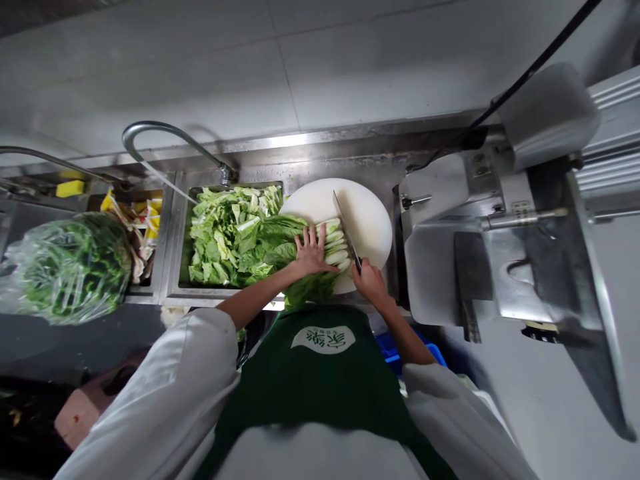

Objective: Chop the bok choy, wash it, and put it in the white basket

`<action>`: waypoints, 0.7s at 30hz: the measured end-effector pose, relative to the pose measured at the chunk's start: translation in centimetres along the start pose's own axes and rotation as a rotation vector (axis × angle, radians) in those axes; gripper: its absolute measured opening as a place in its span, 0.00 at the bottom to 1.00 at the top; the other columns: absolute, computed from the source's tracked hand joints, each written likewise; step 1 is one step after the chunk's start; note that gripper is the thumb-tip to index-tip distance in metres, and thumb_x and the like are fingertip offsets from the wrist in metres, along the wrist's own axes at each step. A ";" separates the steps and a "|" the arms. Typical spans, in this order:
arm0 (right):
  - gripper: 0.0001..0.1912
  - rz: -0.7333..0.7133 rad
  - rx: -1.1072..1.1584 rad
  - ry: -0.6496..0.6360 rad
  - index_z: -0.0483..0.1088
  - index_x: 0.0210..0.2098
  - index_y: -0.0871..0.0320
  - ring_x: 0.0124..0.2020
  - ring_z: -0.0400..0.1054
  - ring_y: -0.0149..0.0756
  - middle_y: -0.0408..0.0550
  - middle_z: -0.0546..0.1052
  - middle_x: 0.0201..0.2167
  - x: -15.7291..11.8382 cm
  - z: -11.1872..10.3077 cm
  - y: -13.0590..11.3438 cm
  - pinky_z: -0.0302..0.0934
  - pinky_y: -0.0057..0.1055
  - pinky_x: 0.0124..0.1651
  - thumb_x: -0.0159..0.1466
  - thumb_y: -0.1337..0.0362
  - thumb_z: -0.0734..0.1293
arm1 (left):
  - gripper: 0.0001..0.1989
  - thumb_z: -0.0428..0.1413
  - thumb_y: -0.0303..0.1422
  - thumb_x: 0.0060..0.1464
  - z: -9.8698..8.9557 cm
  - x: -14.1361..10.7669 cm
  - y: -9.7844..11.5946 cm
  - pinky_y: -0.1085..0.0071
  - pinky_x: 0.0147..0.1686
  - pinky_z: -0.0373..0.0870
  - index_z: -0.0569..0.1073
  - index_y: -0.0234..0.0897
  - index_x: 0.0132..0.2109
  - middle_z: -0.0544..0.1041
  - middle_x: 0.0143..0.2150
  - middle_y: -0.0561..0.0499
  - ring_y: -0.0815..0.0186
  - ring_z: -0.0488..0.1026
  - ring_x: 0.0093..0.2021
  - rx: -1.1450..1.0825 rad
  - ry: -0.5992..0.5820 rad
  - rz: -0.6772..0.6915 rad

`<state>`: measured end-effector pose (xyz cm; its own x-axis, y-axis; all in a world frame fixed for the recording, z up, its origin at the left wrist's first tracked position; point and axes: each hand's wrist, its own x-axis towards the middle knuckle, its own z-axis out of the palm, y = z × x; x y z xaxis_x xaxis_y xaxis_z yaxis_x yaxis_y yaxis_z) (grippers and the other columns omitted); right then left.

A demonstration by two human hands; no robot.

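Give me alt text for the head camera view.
A person's left hand rests on leafy greens lying partly on a round white board, while the right hand holds a knife beside the pale stalk ends. Chopped leaves fill the sink at left.

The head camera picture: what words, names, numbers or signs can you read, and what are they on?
Nothing can be read for sure.
Green apron, white patch: Chinese-looking characters, too warped to quote.
Metal machine, small label: too small to read.
Yellow packets: any print is too blurred.
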<state>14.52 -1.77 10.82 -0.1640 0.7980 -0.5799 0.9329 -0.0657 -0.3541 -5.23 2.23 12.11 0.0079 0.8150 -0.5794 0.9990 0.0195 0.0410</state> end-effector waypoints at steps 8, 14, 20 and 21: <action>0.18 -0.024 0.015 0.028 0.65 0.57 0.61 0.45 0.76 0.46 0.59 0.81 0.43 -0.4 -1.2 0.8 0.59 0.31 0.46 0.77 0.57 0.53 | 0.73 0.61 0.66 0.43 0.8 1.2 -0.9 0.39 0.73 0.40 0.30 0.34 0.79 0.42 0.79 0.35 0.37 0.33 0.78 0.040 0.113 0.020; 0.18 -0.067 -0.026 0.014 0.64 0.58 0.62 0.45 0.76 0.47 0.59 0.80 0.44 -1.4 0.4 0.3 0.61 0.32 0.47 0.77 0.59 0.53 | 0.74 0.63 0.65 0.42 -1.3 4.0 -2.2 0.42 0.74 0.40 0.30 0.35 0.79 0.37 0.80 0.36 0.37 0.34 0.78 -0.001 0.004 0.064; 0.16 -0.037 -0.062 0.006 0.64 0.57 0.62 0.46 0.77 0.51 0.62 0.80 0.45 -1.2 -0.8 -0.6 0.63 0.37 0.48 0.74 0.63 0.56 | 0.61 0.60 0.60 0.53 -1.3 -1.0 0.9 0.35 0.73 0.31 0.39 0.36 0.79 0.34 0.80 0.39 0.40 0.21 0.78 0.137 0.134 0.045; 0.16 -0.033 -0.049 0.004 0.64 0.57 0.62 0.47 0.77 0.51 0.62 0.80 0.45 -1.1 -0.9 -0.8 0.64 0.37 0.49 0.73 0.64 0.56 | 0.59 0.58 0.59 0.56 -0.7 -2.4 1.7 0.35 0.73 0.28 0.38 0.37 0.79 0.35 0.80 0.41 0.43 0.19 0.77 0.158 0.179 0.062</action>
<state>14.30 -2.06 12.42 -0.1941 0.8016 -0.5655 0.9414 -0.0099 -0.3371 -3.56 0.72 14.09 0.0754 0.9018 -0.4256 0.9915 -0.1132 -0.0643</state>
